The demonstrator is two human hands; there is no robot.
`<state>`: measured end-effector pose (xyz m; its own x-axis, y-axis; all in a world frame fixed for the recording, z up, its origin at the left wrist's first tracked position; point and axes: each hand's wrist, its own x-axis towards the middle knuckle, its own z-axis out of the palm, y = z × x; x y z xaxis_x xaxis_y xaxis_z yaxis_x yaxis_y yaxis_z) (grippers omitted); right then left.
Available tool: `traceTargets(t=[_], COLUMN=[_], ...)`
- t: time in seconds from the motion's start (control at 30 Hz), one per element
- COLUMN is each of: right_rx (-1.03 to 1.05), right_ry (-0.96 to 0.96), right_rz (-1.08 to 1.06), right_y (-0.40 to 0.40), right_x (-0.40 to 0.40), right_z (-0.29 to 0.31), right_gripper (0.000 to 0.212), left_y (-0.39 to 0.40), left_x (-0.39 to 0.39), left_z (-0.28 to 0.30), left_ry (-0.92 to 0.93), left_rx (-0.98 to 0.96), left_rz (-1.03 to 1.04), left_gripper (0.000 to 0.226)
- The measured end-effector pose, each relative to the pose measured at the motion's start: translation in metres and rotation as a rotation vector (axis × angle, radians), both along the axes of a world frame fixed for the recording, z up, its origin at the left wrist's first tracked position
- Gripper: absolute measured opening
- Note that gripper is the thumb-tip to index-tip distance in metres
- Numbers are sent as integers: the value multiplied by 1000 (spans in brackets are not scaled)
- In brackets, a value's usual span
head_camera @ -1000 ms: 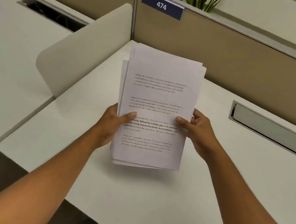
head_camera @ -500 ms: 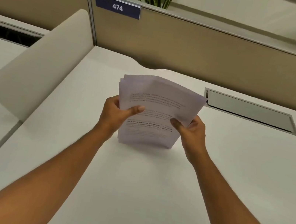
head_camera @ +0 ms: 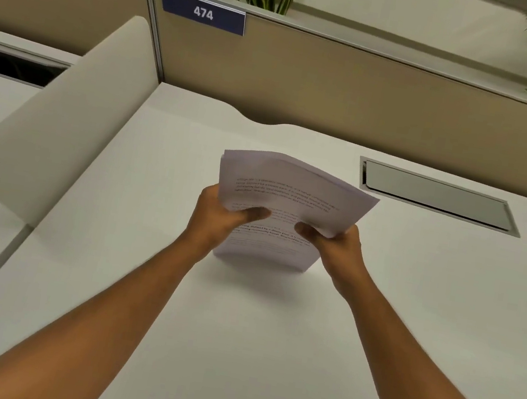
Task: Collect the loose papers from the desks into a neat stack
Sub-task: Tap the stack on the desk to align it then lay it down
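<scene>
A stack of printed white papers [head_camera: 286, 189] stands nearly upright on its bottom edge on the white desk [head_camera: 267, 338], its top bending away from me. My left hand [head_camera: 221, 220] grips the stack's left side with the thumb across the front sheet. On the right side, my right hand [head_camera: 334, 245] holds it the same way. The sheets' edges look roughly aligned, with a slight fan at the top left corner.
A rounded white divider panel [head_camera: 58, 132] separates this desk from the one to the left. A beige partition [head_camera: 357, 100] with a blue "474" sign [head_camera: 202, 12] runs along the back. A grey cable-tray lid [head_camera: 435, 195] is set into the desk at the right.
The stack went from being held flat in the air facing me to standing on its bottom edge on the desk. My view shifted right and tilted up.
</scene>
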<state>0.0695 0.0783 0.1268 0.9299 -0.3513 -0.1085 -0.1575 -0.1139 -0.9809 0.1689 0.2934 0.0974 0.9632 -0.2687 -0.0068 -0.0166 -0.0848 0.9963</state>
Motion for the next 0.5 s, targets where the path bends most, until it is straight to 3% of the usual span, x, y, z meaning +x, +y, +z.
traceTargets(t=[0.13,0.23,0.27,0.33,0.4,0.5], right_rx=[-29,-108,-203,-523,-881,-1296], right_ry=[28,-44,-131,-393,-607,-570], right_rz=[-14,-157,-262,-392,-292,-81], right_y=[-2,3,7,19,42,80], right_x=[-5,-7,-9,-13,-13,-2], right_z=[-1,13,21,42,69,86], right_gripper=[43,80,92,96,89,83], left_y=[2,3,3,3,4,5], left_x=[1,7,8,10,10,7], left_z=[-7,-10,-12,-12,-12,-10], left_ry=[14,47,55,65,66,52], left_rx=[28,19,18,9,-2,-32], left_rz=[-16,-17,-21,-34,-46,-79], left_gripper=[45,39,39,42,41,36])
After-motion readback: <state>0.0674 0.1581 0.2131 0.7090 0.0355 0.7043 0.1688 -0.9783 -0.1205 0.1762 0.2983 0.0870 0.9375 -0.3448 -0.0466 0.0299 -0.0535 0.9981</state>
